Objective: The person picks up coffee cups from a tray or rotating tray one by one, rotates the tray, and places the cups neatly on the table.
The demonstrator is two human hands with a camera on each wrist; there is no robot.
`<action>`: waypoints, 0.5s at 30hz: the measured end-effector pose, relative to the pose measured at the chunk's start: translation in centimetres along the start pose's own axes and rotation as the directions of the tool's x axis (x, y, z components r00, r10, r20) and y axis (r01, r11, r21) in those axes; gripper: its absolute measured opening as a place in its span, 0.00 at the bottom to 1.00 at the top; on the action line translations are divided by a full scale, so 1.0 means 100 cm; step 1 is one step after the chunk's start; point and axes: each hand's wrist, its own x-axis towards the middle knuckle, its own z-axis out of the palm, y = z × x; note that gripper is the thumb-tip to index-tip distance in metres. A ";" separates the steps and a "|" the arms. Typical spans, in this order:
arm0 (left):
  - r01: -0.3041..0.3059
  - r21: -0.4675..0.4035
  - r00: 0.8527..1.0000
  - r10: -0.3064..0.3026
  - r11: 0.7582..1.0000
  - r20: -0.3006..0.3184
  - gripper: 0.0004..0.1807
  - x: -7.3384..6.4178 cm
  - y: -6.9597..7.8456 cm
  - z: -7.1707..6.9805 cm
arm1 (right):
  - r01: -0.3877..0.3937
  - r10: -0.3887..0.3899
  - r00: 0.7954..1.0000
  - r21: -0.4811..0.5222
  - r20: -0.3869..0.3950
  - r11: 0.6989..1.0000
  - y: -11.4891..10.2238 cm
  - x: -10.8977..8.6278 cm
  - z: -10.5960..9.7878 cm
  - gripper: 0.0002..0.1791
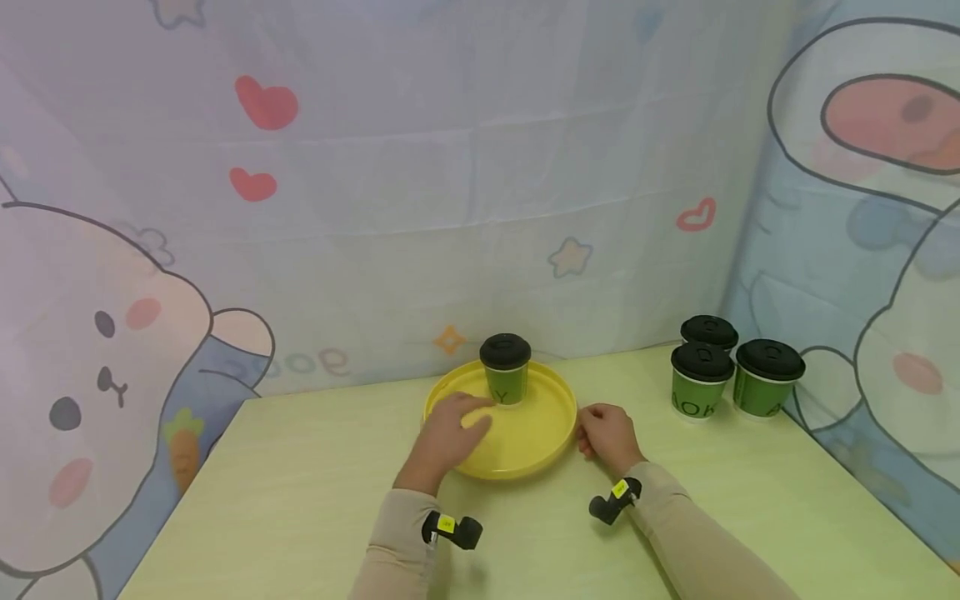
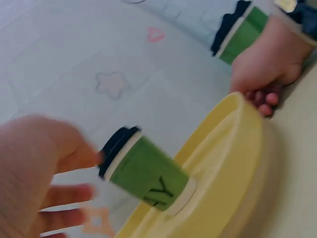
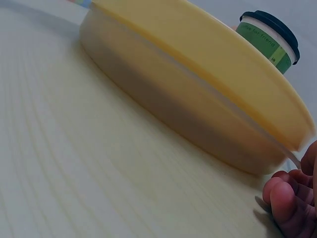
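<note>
A round yellow tray (image 1: 517, 446) with a raised rim lies on the table. Toward its back stands a green paper coffee cup (image 1: 507, 387) with a black lid, upright. My left hand (image 1: 452, 433) is over the tray's left side, thumb and fingers spread and pointing at the cup. In the left wrist view its blurred fingers (image 2: 74, 191) show beside the cup's lid, with nothing held. At the tray's right edge, my right hand (image 1: 609, 435) has curled fingers and pinches the rim; the right wrist view shows its fingertips (image 3: 283, 201) right at that edge.
Three more green coffee cups with black lids stand grouped at the back right: a front one (image 1: 699, 387), a right one (image 1: 767, 383) and one behind (image 1: 709, 329). A printed cloth (image 1: 375, 275) hangs along the back and sides of the pale table (image 1: 315, 492).
</note>
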 end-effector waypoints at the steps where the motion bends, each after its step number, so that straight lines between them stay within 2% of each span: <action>1: 0.031 -0.012 0.995 -0.032 0.999 -0.098 0.19 0.002 -0.005 -0.004 | 0.002 -0.002 1.000 -0.001 0.000 1.000 0.000 0.001 0.000 0.12; 2: 0.072 -0.033 0.980 -0.077 0.997 -0.183 0.20 0.003 -0.010 -0.008 | 0.003 -0.003 1.000 -0.002 -0.002 1.000 0.001 0.001 0.000 0.12; 4: 0.166 -0.109 0.936 -0.191 0.980 -0.296 0.22 0.003 -0.023 -0.012 | 0.006 -0.006 1.000 -0.006 -0.004 1.000 0.001 0.002 0.000 0.12; 6: 0.246 -0.187 0.896 -0.297 0.951 -0.331 0.25 0.001 -0.037 -0.012 | 0.004 -0.004 1.000 -0.007 -0.006 1.000 0.002 0.002 0.000 0.12; 7: 0.283 -0.215 0.882 -0.342 0.935 -0.325 0.27 0.000 -0.043 -0.010 | 0.004 -0.004 1.000 -0.005 -0.007 1.000 0.002 0.002 0.001 0.12; 10: 0.357 -0.294 0.858 -0.435 0.887 -0.272 0.31 -0.004 -0.060 -0.002 | 0.002 -0.003 1.000 -0.002 -0.010 1.000 0.002 0.001 0.000 0.12; 13: 0.390 -0.370 0.847 -0.486 0.843 -0.217 0.33 -0.007 -0.072 0.009 | 0.007 -0.007 1.000 -0.007 -0.011 1.000 0.002 0.001 0.001 0.12; 15: 0.384 -0.417 0.845 -0.496 0.824 -0.202 0.34 -0.008 -0.078 0.016 | 0.006 -0.006 1.000 -0.010 -0.012 1.000 0.001 0.000 0.001 0.12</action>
